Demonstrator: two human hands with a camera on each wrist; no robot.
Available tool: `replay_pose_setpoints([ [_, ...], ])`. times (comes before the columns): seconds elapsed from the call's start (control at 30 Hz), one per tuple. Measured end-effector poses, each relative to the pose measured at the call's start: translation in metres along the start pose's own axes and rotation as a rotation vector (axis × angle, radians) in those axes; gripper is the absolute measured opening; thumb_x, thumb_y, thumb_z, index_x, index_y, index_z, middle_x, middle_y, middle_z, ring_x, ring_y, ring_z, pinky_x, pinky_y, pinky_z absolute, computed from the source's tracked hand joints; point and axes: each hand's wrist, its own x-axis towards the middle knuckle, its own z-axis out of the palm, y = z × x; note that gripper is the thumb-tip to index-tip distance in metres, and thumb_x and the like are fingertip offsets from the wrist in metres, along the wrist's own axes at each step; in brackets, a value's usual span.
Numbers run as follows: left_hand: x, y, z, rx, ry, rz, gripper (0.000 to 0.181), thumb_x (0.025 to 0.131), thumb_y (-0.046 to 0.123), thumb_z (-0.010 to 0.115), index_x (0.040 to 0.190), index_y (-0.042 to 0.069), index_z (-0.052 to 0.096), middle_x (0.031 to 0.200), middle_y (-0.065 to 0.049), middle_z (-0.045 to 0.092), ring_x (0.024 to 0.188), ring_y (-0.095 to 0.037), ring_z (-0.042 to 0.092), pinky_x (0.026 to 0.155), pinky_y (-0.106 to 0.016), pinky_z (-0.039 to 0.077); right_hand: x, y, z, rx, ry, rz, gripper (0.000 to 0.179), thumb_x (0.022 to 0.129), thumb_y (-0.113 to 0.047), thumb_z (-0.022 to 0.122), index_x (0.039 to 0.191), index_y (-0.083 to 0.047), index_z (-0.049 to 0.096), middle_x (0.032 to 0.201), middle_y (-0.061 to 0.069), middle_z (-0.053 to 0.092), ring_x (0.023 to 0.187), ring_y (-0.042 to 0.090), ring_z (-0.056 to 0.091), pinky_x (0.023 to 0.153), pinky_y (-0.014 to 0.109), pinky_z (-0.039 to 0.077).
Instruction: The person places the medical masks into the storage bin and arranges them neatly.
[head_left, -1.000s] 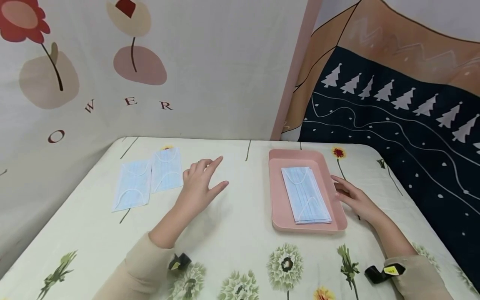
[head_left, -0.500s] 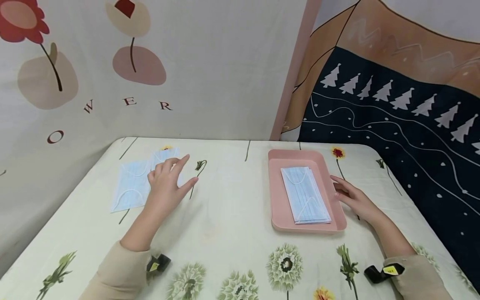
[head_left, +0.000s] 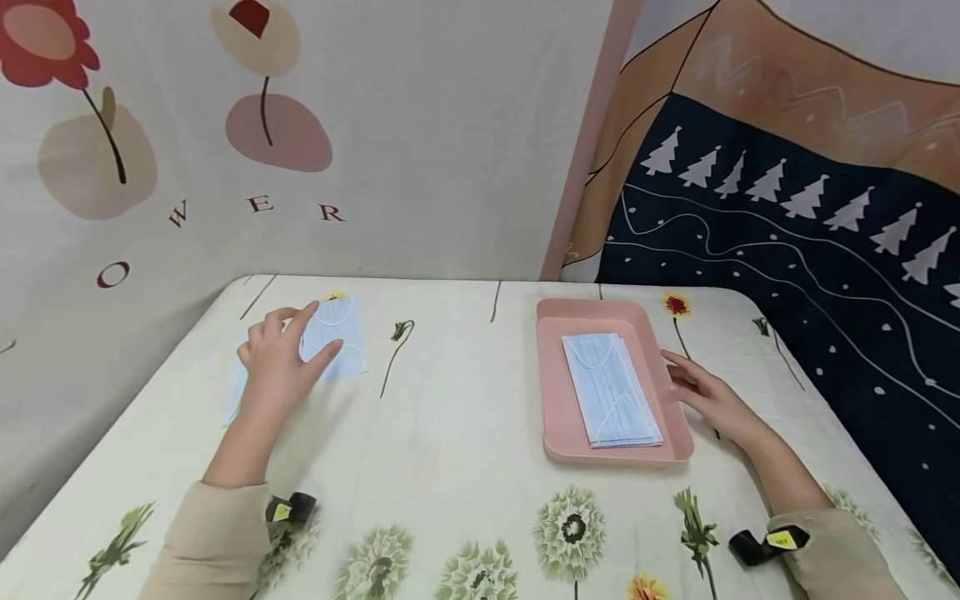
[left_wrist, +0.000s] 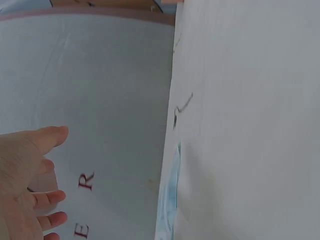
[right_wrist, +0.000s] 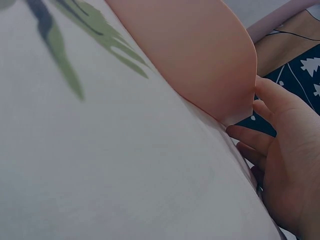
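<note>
In the head view my left hand (head_left: 277, 362) hovers over the left side of the table, thumb and fingers spread, nothing between them. It covers most of one blue face mask (head_left: 236, 392), of which a lower left strip shows. A second blue face mask (head_left: 341, 337) lies flat just right of it, partly behind the fingers. My right hand (head_left: 708, 396) rests at the right side of a pink tray (head_left: 551, 417), fingertips right at its wall. Inside the tray is a small stack of blue face masks (head_left: 611, 392) with white ear loops. The right wrist view shows those fingers beside the tray's wall (right_wrist: 210, 60).
A white tablecloth (head_left: 457, 442) printed with flowers covers the table. Behind it hangs a pale cloth (head_left: 450, 167) with printed letters, and a dark cloth with white trees (head_left: 750, 225) hangs at the right. Each wrist wears a small black camera (head_left: 300, 508).
My left hand has moved left, passing over the right-hand mask and stopping above the left-hand one. The right hand, the tray and the masks have stayed where they were.
</note>
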Motion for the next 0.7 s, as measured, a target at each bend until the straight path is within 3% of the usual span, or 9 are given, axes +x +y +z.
replay_pose_setpoints([
  [0.3, 0.002, -0.035, -0.01, 0.047, -0.01, -0.105, 0.064, 0.092, 0.032, 0.065, 0.144, 0.006, 0.04, 0.137, -0.028, 0.034, 0.12, -0.055, 0.025, 0.089, -0.069, 0.014, -0.001, -0.002, -0.001, 0.016, -0.011, -0.009, 0.062, 0.1, -0.027, 0.052, 0.154, -0.014, 0.023, 0.141, 0.024, 0.042, 0.127, 0.036, 0.039, 0.087, 0.008, 0.034],
  [0.53, -0.001, -0.059, -0.013, 0.069, -0.054, -0.174, 0.069, 0.092, 0.04, 0.062, 0.147, 0.006, 0.036, 0.139, -0.031, 0.027, 0.123, -0.057, 0.021, 0.09, -0.07, 0.013, -0.001, -0.001, 0.0, 0.013, -0.011, -0.01, 0.062, 0.1, -0.027, 0.052, 0.153, -0.014, 0.023, 0.14, 0.023, 0.043, 0.124, 0.027, 0.042, 0.088, 0.008, 0.035],
  [0.7, -0.003, -0.075, -0.013, 0.088, -0.099, -0.216, 0.073, 0.092, 0.046, 0.059, 0.148, 0.007, 0.033, 0.14, -0.034, 0.023, 0.122, -0.058, 0.019, 0.09, -0.07, 0.013, -0.001, -0.002, -0.001, 0.009, -0.01, -0.01, 0.062, 0.1, -0.027, 0.052, 0.153, -0.014, 0.023, 0.14, 0.023, 0.043, 0.125, 0.032, 0.041, 0.088, 0.008, 0.034],
])
